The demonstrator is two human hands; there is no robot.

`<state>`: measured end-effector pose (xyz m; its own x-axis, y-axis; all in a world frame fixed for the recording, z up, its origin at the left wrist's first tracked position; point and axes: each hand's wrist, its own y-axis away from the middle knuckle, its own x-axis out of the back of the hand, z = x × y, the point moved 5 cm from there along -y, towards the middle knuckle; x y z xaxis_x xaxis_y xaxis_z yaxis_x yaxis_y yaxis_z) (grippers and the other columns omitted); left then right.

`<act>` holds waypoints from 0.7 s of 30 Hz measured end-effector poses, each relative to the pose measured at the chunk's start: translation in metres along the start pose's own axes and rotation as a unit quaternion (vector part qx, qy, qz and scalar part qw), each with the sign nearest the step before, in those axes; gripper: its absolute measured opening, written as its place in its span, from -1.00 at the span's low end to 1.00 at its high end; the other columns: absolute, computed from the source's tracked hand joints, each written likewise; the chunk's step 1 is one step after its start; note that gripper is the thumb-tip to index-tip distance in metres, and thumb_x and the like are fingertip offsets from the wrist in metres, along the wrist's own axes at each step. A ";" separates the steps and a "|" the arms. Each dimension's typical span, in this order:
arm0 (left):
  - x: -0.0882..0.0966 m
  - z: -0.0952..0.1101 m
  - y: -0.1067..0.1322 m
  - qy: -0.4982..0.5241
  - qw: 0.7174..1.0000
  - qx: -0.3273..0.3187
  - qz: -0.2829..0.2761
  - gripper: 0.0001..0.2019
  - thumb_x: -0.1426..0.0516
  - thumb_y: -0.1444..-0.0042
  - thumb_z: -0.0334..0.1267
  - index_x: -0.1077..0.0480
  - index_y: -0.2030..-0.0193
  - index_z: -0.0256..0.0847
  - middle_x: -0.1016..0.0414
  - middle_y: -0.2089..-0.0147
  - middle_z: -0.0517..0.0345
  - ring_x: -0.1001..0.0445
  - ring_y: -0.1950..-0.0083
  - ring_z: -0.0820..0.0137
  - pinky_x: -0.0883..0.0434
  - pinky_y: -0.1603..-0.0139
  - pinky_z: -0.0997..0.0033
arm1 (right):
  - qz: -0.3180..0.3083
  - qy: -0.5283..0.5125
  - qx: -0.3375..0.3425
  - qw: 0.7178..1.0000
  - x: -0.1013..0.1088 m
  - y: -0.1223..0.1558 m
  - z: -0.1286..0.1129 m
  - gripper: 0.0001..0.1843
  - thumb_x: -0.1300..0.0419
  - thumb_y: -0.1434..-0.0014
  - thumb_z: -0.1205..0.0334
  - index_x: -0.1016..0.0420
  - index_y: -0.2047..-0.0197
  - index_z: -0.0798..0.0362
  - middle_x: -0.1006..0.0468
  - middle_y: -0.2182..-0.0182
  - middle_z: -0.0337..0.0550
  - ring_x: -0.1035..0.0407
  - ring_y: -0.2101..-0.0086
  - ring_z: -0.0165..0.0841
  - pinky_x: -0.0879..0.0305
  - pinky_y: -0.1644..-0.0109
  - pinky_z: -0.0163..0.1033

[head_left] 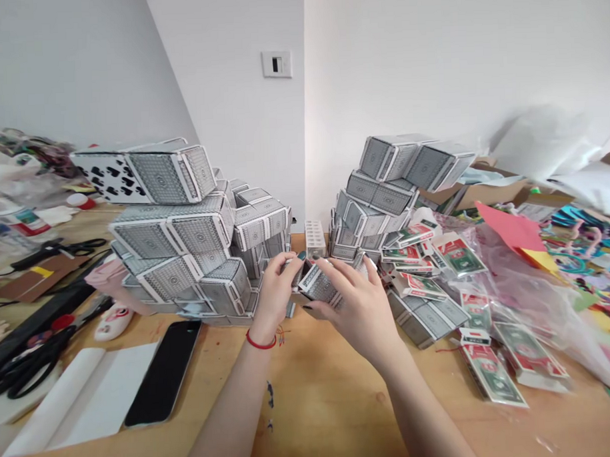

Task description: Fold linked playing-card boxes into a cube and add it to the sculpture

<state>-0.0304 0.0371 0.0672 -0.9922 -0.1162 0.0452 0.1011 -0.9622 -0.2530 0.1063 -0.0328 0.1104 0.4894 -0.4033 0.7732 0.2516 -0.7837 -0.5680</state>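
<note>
A grey-backed block folded from playing cards is held between my two hands, tilted, above the table. My left hand grips its left end, thumb and fingers closed on it. Over its top and right side, my right hand has its fingers curved and its thumb along the near lower edge. Part of the block is hidden by the fingers. Stacks of similar card blocks stand on both sides: a large left stack and a right stack. Beside my right wrist lies another card block.
A black phone and white folded paper lie at the left, near black scissors. Several red-and-green card packs are scattered at the right, with plastic film and coloured paper beyond. A wall stands behind the table.
</note>
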 end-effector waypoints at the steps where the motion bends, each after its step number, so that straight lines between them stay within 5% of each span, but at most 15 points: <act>1: -0.001 0.000 0.000 0.025 1.000 0.014 -0.010 -0.80 -0.09 -0.03 -0.12 -0.38 0.39 -0.22 -0.45 0.40 0.20 -0.42 0.34 0.44 -0.33 0.36 0.52 | -0.007 0.012 0.005 1.000 0.001 0.000 -0.002 -0.44 -0.20 -0.10 0.14 -0.17 -0.17 -0.10 -0.40 -0.07 -0.01 -0.35 0.01 -0.12 0.20 -0.23 0.24; 11: -0.005 0.002 0.004 0.107 0.989 0.088 -0.056 -0.79 -0.15 0.04 -0.12 -0.39 0.40 -0.25 -0.43 0.42 0.18 -0.37 0.40 0.46 -0.28 0.43 0.54 | -0.029 0.049 0.033 0.998 0.005 0.003 -0.006 -0.53 -0.17 -0.13 0.17 -0.30 -0.13 -0.11 -0.42 -0.05 0.01 -0.39 0.07 -0.13 0.05 -0.17 0.26; 15: -0.006 0.002 0.005 0.147 0.982 0.114 -0.033 -0.80 -0.20 0.10 -0.16 -0.38 0.43 -0.26 -0.38 0.47 0.24 -0.32 0.46 0.52 -0.25 0.47 0.57 | -0.016 0.051 0.029 0.998 0.008 0.005 -0.008 -0.55 -0.18 -0.13 0.19 -0.32 -0.11 -0.10 -0.43 -0.02 0.02 -0.39 0.08 -0.14 0.04 -0.17 0.27; 21: -0.004 0.006 0.006 0.226 0.963 0.148 -0.024 -0.79 -0.22 0.15 -0.28 -0.38 0.32 -0.26 -0.40 0.38 0.21 -0.37 0.40 0.49 -0.30 0.40 0.54 | 0.010 -0.055 -0.046 0.997 0.005 0.003 0.008 -0.38 -0.30 0.00 0.13 -0.27 -0.14 -0.09 -0.47 0.05 -0.02 -0.35 0.03 -0.10 0.03 -0.19 0.24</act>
<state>-0.0249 0.0305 0.0710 -0.9197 -0.0143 -0.3923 0.0037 -0.9996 0.0277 0.1159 -0.0332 0.1105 0.5834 -0.3696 0.7232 0.1651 -0.8179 -0.5512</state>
